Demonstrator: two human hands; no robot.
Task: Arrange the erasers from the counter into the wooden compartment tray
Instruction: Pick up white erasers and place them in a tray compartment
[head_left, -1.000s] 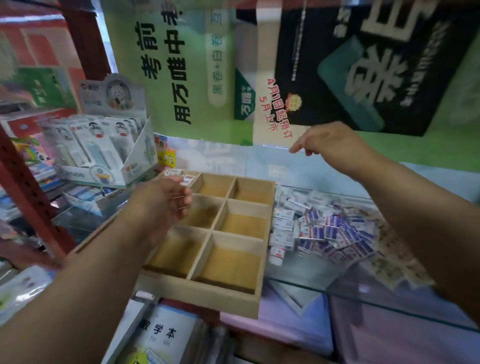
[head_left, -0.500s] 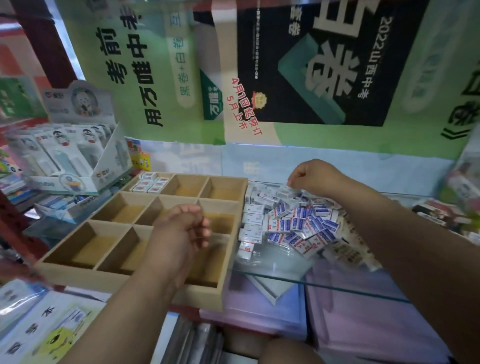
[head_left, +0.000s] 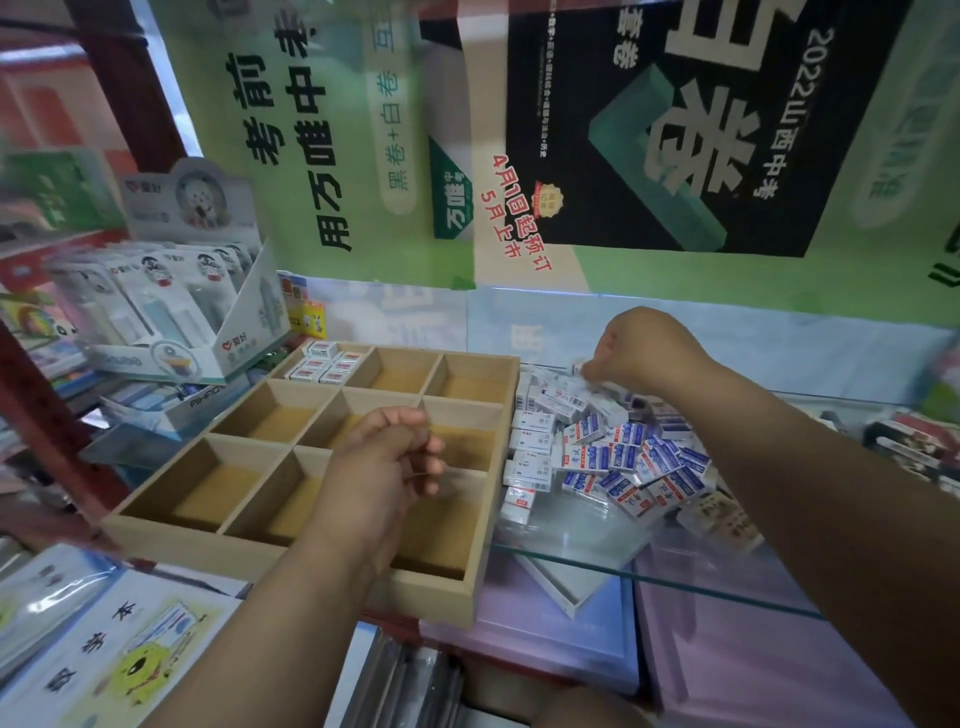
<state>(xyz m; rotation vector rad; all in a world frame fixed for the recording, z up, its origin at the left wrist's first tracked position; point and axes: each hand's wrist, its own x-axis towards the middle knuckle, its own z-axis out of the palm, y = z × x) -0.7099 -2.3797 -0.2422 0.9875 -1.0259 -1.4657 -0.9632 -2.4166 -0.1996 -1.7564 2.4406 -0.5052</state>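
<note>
A wooden tray (head_left: 291, 538) with nine compartments sits at centre left of the frame. Its top-left compartment holds a few erasers (head_left: 326, 365). The left hand (head_left: 387, 462) hovers over the tray's middle, fingers loosely curled. Right of the tray, a pile (head_left: 613, 452) of erasers lies on the glass counter (head_left: 571, 540). The right hand (head_left: 639, 345) pinches at the pile's top edge.

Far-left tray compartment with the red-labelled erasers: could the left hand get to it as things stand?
Probably yes: the left hand hovers over the wooden tray, holding nothing, and nothing stands between it and the red-labelled erasers.
</note>
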